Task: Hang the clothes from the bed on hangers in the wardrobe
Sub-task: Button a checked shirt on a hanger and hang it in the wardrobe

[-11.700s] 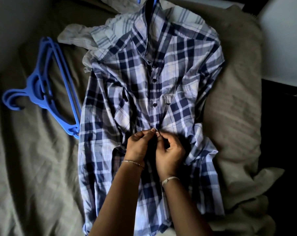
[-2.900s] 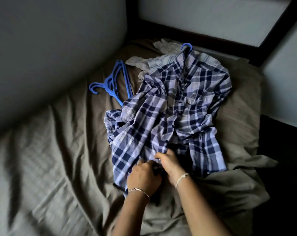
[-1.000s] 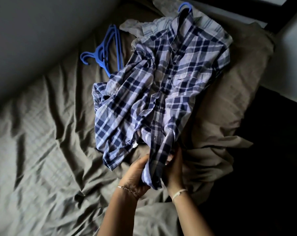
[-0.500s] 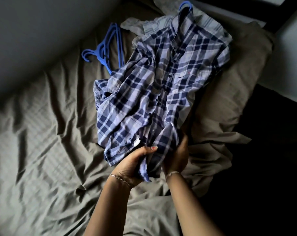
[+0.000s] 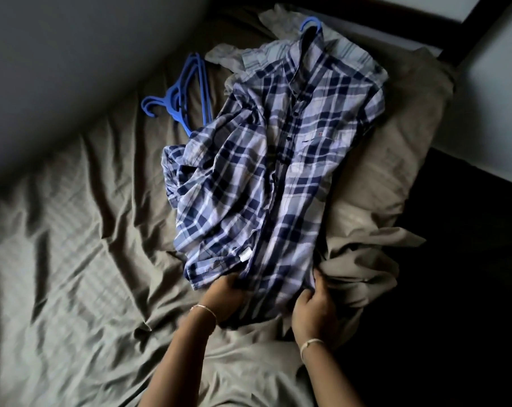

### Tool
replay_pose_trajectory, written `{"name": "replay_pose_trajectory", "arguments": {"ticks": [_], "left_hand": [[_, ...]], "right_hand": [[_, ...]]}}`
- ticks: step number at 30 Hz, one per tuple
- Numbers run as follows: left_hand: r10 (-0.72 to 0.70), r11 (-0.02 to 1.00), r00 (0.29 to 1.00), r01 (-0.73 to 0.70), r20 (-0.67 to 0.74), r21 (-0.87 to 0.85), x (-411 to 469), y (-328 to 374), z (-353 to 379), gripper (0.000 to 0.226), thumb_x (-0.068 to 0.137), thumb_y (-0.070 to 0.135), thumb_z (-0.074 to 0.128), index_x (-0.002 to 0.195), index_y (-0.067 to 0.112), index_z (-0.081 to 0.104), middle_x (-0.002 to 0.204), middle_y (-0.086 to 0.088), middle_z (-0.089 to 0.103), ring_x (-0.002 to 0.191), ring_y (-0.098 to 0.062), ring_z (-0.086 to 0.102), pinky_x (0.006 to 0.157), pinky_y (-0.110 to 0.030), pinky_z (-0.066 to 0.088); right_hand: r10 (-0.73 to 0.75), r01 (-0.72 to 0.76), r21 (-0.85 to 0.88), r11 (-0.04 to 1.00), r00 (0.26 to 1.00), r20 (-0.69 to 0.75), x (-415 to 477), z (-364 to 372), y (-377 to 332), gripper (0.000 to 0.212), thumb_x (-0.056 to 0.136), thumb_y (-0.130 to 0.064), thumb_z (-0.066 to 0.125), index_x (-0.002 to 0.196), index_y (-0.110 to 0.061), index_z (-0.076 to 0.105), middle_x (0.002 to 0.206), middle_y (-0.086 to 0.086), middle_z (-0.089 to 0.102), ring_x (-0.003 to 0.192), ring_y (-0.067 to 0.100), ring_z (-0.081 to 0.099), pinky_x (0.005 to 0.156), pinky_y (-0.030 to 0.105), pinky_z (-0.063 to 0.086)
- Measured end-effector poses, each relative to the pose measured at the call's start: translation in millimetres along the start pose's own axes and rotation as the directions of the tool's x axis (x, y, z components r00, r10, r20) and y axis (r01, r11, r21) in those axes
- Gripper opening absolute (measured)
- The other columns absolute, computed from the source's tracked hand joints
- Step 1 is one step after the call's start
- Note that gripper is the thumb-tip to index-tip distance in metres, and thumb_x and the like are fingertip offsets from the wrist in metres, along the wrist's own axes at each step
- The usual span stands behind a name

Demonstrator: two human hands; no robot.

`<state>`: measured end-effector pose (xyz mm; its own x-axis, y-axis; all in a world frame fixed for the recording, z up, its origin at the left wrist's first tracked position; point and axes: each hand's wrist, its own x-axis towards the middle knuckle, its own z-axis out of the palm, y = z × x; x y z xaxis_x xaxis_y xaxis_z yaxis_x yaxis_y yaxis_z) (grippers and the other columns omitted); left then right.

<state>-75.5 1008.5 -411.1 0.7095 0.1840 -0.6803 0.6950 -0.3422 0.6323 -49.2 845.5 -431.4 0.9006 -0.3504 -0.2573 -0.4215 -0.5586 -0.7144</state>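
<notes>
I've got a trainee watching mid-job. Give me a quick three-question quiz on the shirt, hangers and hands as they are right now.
1. True or false: a blue hanger hook shows above the collar of the plaid shirt.
2. The spare hangers lie: A) on the sheet, left of the shirt; B) on top of the shirt; C) inside a wardrobe.
3. Fill in: the left hand and right hand each hold the shirt at its ____ edge.

Key: 1 true; 2 A; 3 bottom.

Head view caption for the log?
Left hand and right hand hold the hem of the plaid shirt, on a blue hanger, on the bed beside spare hangers.
</notes>
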Motion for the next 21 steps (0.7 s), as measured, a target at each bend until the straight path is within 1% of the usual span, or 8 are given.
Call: {"name": "replay_pose_trajectory", "arguments": {"ticks": [2, 4, 7, 10, 12, 15, 19, 21], "left_hand": [[-0.094, 0.986, 0.996, 0.094, -0.006, 0.140, 0, -10, 4, 0.041, 0.081, 0.035, 0.064, 0.109, 0.007, 0.067, 0.107, -0.010, 0.070, 0.100, -0.015, 0.062, 0.083, -0.027, 0.045], [-0.180, 0.946, 0.979, 0.200, -0.098, 0.257, -2, -17, 5, 0.039, 0.087, 0.037, 0.057, 0.108, 0.004, 0.062, 0.108, -0.018, 0.068, 0.102, -0.028, 0.065, 0.076, -0.030, 0.046], [-0.200, 0.922, 0.938, 0.277, -0.282, 0.269, -10, -18, 3, 0.036, 0.090, 0.042, 0.053, 0.110, 0.013, 0.060, 0.111, -0.018, 0.067, 0.104, -0.034, 0.062, 0.075, -0.033, 0.045], [-0.196, 0.903, 0.833, 0.359, -0.517, 0.236, -14, -13, 1, 0.050, 0.083, 0.053, 0.058, 0.120, 0.020, 0.053, 0.123, -0.012, 0.057, 0.117, -0.033, 0.052, 0.091, -0.040, 0.044], [-0.157, 0.902, 0.801, 0.355, -0.578, 0.247, -9, -7, 2, 0.057, 0.080, 0.055, 0.060, 0.125, 0.022, 0.050, 0.128, -0.008, 0.052, 0.122, -0.031, 0.047, 0.097, -0.044, 0.040], [-0.072, 0.945, 0.785, 0.251, -0.616, 0.209, 5, 9, 0, 0.052, 0.080, 0.046, 0.064, 0.125, 0.022, 0.054, 0.126, -0.007, 0.052, 0.121, -0.031, 0.046, 0.097, -0.044, 0.040], [0.229, 0.968, 0.781, -0.118, -0.581, 0.222, 25, 31, 0, 0.035, 0.077, 0.011, 0.068, 0.113, 0.011, 0.066, 0.111, -0.013, 0.062, 0.105, -0.034, 0.056, 0.090, -0.038, 0.042], [0.333, 0.942, 0.778, -0.255, -0.533, 0.216, 34, 45, 2, 0.034, 0.078, -0.001, 0.063, 0.110, 0.009, 0.066, 0.109, -0.012, 0.063, 0.100, -0.031, 0.059, 0.088, -0.034, 0.045]], "right_hand": [[0.027, -0.027, -0.006, 1.000, 0.999, -0.024, 2, 1, -3, 0.050, 0.083, 0.001, 0.055, 0.130, -0.016, 0.060, 0.114, 0.020, 0.068, 0.099, 0.041, 0.064, 0.081, 0.042, 0.049], [0.073, -0.073, 0.003, 0.997, 0.997, -0.030, 4, 3, -2, 0.053, 0.085, -0.002, 0.052, 0.135, -0.021, 0.055, 0.110, 0.024, 0.068, 0.094, 0.044, 0.064, 0.079, 0.045, 0.048], [0.149, -0.147, 0.057, 0.987, 0.988, -0.027, 5, 5, -1, 0.055, 0.088, -0.003, 0.047, 0.139, -0.024, 0.050, 0.119, 0.021, 0.065, 0.101, 0.043, 0.062, 0.085, 0.043, 0.047], [0.120, -0.111, 0.116, 0.987, 0.990, -0.076, 0, 6, -8, 0.051, 0.086, -0.009, 0.040, 0.135, -0.013, 0.055, 0.123, 0.022, 0.063, 0.106, 0.040, 0.061, 0.087, 0.040, 0.045], [0.030, 0.001, 0.186, 0.983, 0.986, -0.162, -4, 6, -16, 0.056, 0.074, -0.008, 0.037, 0.122, 0.001, 0.062, 0.116, 0.029, 0.063, 0.101, 0.033, 0.061, 0.086, 0.035, 0.041], [-0.073, 0.104, 0.113, 0.988, 0.966, -0.247, -4, 10, -20, 0.052, 0.071, -0.008, 0.036, 0.110, 0.001, 0.068, 0.110, 0.028, 0.059, 0.093, 0.037, 0.061, 0.085, 0.034, 0.039], [-0.276, 0.293, 0.030, 0.956, 0.926, -0.258, -2, 11, -22, 0.055, 0.071, -0.017, 0.035, 0.114, -0.008, 0.068, 0.130, 0.018, 0.049, 0.113, 0.034, 0.053, 0.098, 0.046, 0.042], [-0.387, 0.397, 0.005, 0.918, 0.897, -0.215, 3, 12, -28, 0.054, 0.071, -0.015, 0.039, 0.117, -0.010, 0.067, 0.136, 0.014, 0.048, 0.123, 0.030, 0.047, 0.103, 0.044, 0.037]]}}
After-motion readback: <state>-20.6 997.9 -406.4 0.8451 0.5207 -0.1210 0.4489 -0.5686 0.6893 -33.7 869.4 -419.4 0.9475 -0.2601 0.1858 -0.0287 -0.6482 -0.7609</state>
